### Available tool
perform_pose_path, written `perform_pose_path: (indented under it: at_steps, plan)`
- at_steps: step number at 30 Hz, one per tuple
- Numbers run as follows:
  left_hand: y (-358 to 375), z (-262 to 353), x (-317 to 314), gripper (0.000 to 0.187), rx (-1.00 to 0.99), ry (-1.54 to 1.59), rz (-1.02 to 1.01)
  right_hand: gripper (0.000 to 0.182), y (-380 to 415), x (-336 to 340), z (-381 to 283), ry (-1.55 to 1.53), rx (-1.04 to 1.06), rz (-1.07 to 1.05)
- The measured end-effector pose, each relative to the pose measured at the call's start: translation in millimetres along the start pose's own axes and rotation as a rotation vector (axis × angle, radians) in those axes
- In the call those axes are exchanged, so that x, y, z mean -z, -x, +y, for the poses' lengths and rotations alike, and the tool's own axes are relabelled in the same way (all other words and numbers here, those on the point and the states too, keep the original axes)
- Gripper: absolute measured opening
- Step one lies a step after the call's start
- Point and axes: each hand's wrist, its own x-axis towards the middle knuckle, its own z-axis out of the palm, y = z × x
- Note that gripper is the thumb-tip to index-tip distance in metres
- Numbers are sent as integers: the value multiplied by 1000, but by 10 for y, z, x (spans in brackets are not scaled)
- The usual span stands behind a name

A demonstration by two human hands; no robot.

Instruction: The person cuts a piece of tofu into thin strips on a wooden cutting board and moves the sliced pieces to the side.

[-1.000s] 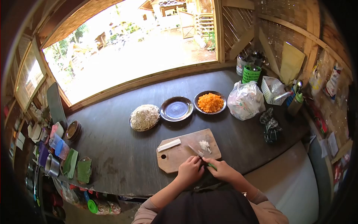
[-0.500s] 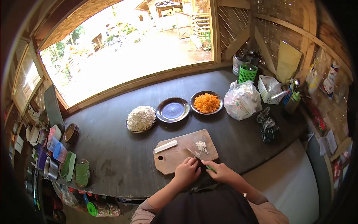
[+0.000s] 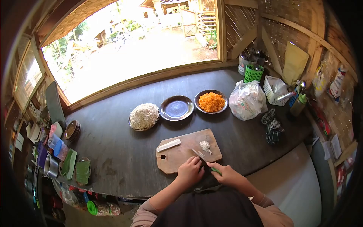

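In my right hand (image 3: 227, 175) is a knife (image 3: 215, 170) with a green handle, its blade pointing up and left over the wooden cutting board (image 3: 177, 160). My left hand (image 3: 190, 171) rests at the board's near edge with fingers curled, close to the blade; whatever it may grip is hidden. Small pale shreds (image 3: 205, 146) lie in a heap on the board's right side, with a few bits beside the blade. A long white strip (image 3: 168, 145) lies at the upper left of the board, near its dark hole.
Behind the board stand a plate of whitish shreds (image 3: 144, 117), a dark plate (image 3: 176, 108) and a plate of chopped orange pieces (image 3: 211, 102). To the right sit a stuffed plastic bag (image 3: 247, 100) and a dark cloth (image 3: 272, 126). Banana leaves (image 3: 83, 172) lie far left.
The whole view has shifted slightly. Both hands stay nearly in place at the board's near edge, with the knife still in my right hand; the shreds and strip look the same.
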Motion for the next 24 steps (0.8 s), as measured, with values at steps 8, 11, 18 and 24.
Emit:
perform_pose_path:
  at_steps: [8,11,18,24]
  plan:
    - [-12,-13,-17,28,-6,-15,-15,41,-133,-70,66,-48,118,60]
    - [-3,-5,-13,28,-9,-6,-5,39,-41,-41,73,57,105,62]
    - [10,28,-12,30,5,-9,-19,40,-125,-76,103,-12,91,49]
    - [18,50,-19,30,40,8,8,39,-88,-87,45,0,35,43]
